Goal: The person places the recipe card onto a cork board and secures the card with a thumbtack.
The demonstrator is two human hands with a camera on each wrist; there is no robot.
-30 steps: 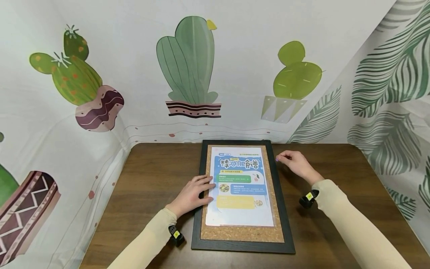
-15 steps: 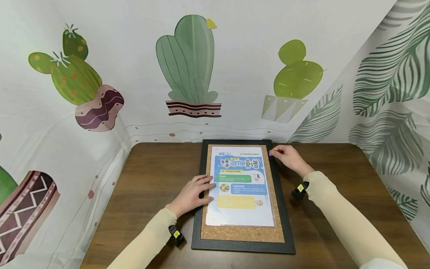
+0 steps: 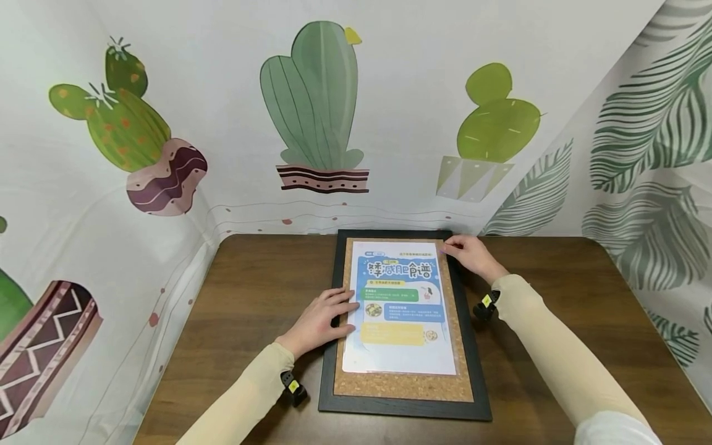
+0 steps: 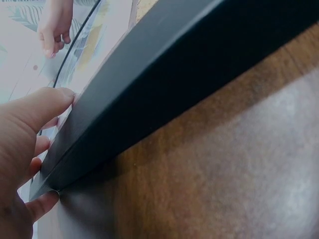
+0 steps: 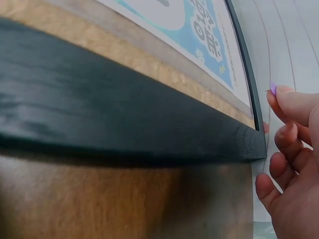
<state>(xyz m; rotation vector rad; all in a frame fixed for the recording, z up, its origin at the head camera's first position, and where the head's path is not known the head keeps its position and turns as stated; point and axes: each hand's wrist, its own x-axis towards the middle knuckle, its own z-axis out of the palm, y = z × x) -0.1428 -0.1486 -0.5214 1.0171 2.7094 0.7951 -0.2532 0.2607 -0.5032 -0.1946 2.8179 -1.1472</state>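
A printed poster in a clear sheet lies on a cork board with a black frame. My left hand rests across the frame's left side, its fingertips on the poster's left edge. In the left wrist view the thumb lies on the board side and one finger touches the frame's outer side. My right hand is at the board's top right corner. Between thumb and index finger it pinches a purple push pin, with the thin metal point facing the poster. Whether the point touches anything cannot be told.
The board lies on a brown wooden table, close to its back edge. Behind the table hangs a white wall cloth printed with cacti and leaves. A small black wrist camera sits on each sleeve.
My right hand has moved left and slightly away from me, carrying the push pin from beside the frame to the board's top right corner. The left hand stays in place on the board.
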